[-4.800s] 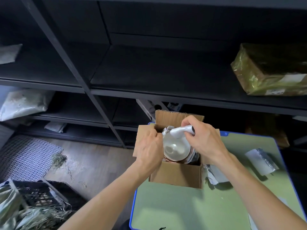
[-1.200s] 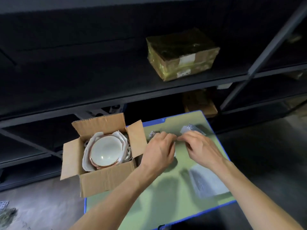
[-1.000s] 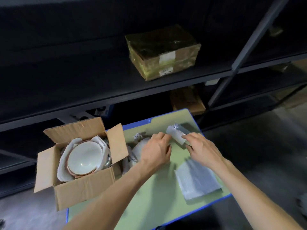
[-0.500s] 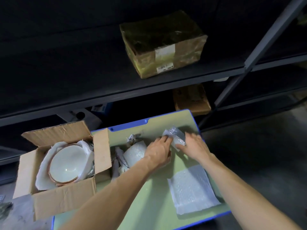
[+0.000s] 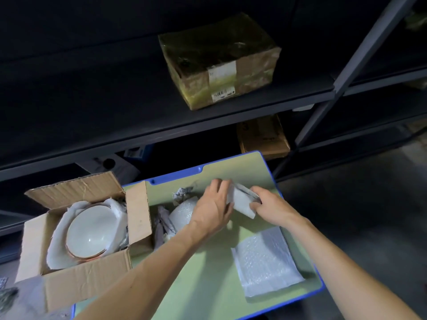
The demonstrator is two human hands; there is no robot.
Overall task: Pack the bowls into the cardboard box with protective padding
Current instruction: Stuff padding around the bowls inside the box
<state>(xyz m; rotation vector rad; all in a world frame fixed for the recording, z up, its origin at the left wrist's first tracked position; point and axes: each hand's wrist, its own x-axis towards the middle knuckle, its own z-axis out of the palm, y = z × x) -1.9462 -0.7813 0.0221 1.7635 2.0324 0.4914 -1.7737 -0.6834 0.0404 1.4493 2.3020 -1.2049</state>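
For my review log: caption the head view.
Left hand and right hand grip folded bubble wrap at the green table; a bowl sits padded in the cardboard box.

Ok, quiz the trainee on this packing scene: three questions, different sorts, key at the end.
1. True or false: the bowl in the cardboard box sits rim up.
2. Who grips the folded padding piece? A. left hand only B. right hand only C. both hands
3. Fill in: the flat bubble wrap sheet lies on the ___ tabletop.
Key: 1 true; 2 C; 3 green.
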